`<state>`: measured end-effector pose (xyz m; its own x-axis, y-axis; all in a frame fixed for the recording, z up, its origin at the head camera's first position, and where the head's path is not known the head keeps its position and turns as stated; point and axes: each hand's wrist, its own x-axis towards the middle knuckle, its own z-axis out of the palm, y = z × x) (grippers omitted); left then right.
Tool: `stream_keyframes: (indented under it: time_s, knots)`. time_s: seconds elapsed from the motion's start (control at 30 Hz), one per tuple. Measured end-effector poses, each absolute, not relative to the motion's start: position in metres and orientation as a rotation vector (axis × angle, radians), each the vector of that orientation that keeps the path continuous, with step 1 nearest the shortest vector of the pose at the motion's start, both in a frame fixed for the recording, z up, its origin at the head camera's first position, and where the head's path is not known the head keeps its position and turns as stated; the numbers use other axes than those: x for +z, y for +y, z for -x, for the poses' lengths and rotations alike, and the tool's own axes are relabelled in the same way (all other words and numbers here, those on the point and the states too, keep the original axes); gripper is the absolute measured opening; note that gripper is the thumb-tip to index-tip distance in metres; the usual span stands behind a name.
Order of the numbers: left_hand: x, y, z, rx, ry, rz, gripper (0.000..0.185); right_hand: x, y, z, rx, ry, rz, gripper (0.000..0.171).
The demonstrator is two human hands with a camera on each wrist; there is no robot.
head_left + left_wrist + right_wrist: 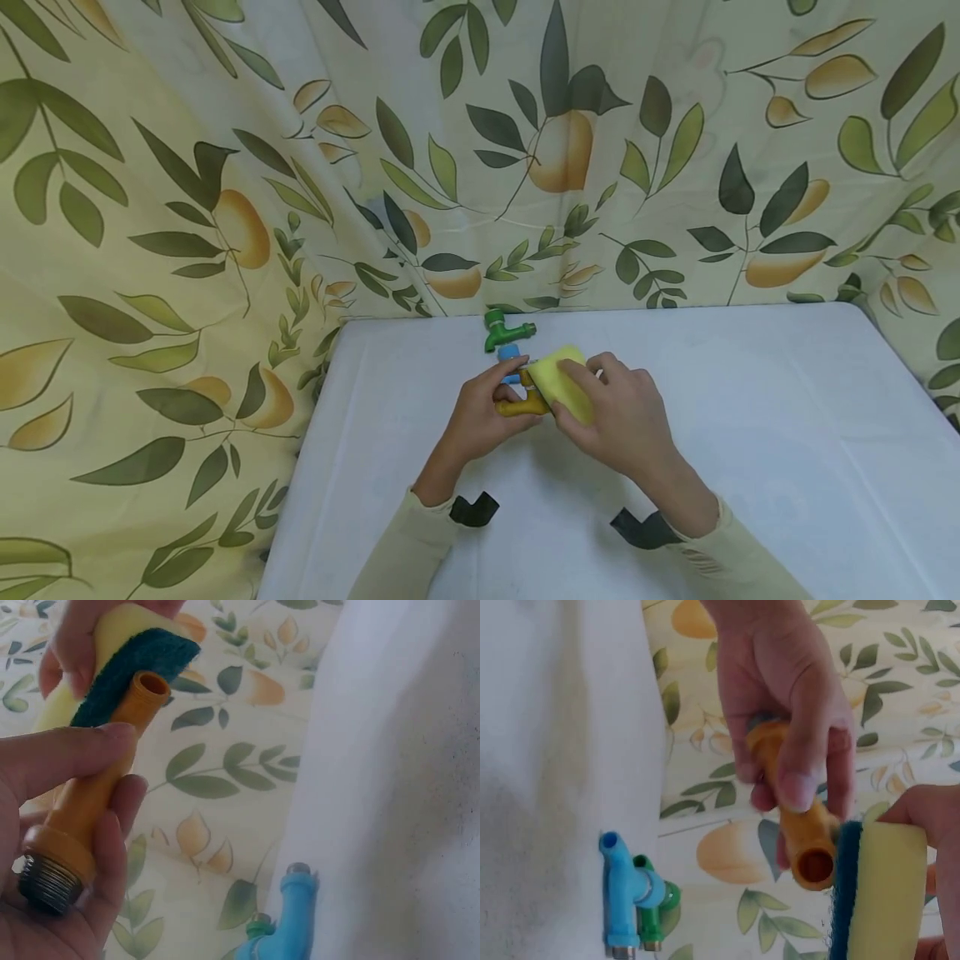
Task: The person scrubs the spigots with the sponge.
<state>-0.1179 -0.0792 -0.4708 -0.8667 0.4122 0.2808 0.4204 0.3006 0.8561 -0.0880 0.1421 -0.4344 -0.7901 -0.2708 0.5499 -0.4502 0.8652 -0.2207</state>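
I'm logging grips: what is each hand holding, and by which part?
The left hand holds the orange tap by its body; the right hand grips the sponge by its yellow side.

To my eye the orange tap (84, 806) is smooth plastic, its thread (51, 883) ridged metal; the sponge (889, 892) matt foam with a rough side; the curtain (420, 75), cloth.

Sponge (553, 379) (in right hand (626, 412)), orange tap (527, 404)

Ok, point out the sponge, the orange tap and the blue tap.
Sponge (553, 382), head view: its yellow face.
Orange tap (97, 792), left wrist view: its body.
Blue tap (621, 900), right wrist view: its body.
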Motion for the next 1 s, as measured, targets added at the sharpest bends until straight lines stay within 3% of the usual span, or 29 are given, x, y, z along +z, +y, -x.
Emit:
stream_keyframes:
  time_s: [0.43, 0.83, 1.0]
  knots:
    - [-0.476, -0.075, 0.119, -1.837, -2.491, 0.761, 0.076, -0.436, 0.138, 0.087, 0.484, -2.515, -0.47, 0.049]
    - [-0.474, -0.083, 0.12, -2.185, -2.413, 0.925, 0.08, -0.436, 0.137, 0.089, 0.512, -2.486, -0.449, 0.05]
    - [-0.477, -0.093, 0.123, -2.491, -2.191, 1.146, 0.086, -0.438, 0.14, 0.091, 0.545, -2.48, -0.444, 0.05]
